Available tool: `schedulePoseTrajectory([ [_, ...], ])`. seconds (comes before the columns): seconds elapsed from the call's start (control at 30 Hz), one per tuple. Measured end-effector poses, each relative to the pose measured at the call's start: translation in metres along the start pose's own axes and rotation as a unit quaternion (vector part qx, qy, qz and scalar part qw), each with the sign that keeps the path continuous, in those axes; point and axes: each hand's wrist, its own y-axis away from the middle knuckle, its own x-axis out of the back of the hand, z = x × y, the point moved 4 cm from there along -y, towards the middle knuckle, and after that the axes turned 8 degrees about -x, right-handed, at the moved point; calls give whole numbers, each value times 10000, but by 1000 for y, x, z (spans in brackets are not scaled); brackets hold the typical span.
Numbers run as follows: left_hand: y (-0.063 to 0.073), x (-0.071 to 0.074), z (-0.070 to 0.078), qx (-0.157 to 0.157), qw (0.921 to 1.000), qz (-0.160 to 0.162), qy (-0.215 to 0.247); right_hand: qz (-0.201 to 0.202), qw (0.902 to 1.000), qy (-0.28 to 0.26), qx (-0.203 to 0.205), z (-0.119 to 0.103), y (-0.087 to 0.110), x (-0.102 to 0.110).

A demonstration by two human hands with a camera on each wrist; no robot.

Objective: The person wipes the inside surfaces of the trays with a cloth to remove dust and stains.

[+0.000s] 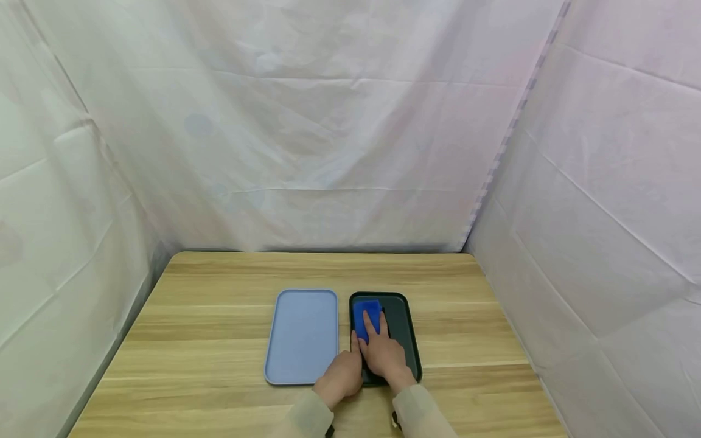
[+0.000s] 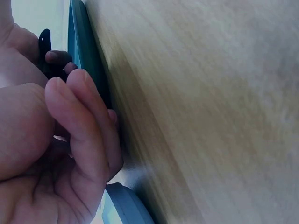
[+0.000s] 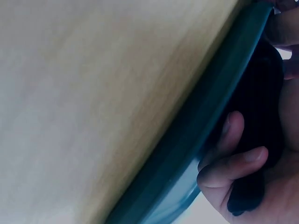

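A dark green tray (image 1: 404, 328) lies on the table with a flat blue rectangular piece (image 1: 367, 311) in its left part. My right hand (image 1: 383, 353) rests over the tray, two spread fingers reaching onto the blue piece. In the right wrist view its other fingers (image 3: 229, 172) curl around a dark elongated object with a rounded end (image 3: 247, 193), whose kind I cannot tell. My left hand (image 1: 345, 371) is at the tray's left edge. Its index finger extends toward the blue piece's lower left. Its other fingers (image 2: 84, 116) are bent, with nothing visible between them.
A light blue tray (image 1: 303, 337) lies left of the green one, close to my left hand. Both are on a wood-grain table (image 1: 208, 340). Pale fabric walls (image 1: 306, 140) stand behind the table and on both sides.
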Motion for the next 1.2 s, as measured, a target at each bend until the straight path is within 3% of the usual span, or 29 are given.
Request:
schedulePoseTrajectory([
  [0.8, 1, 4, 2, 18, 9999, -66, 79, 131, 9998, 34, 174, 5, 17, -1],
  [1.2, 2, 4, 3, 12, 9999, -101, -30, -268, 9979, -57, 584, 20, 17, 2],
])
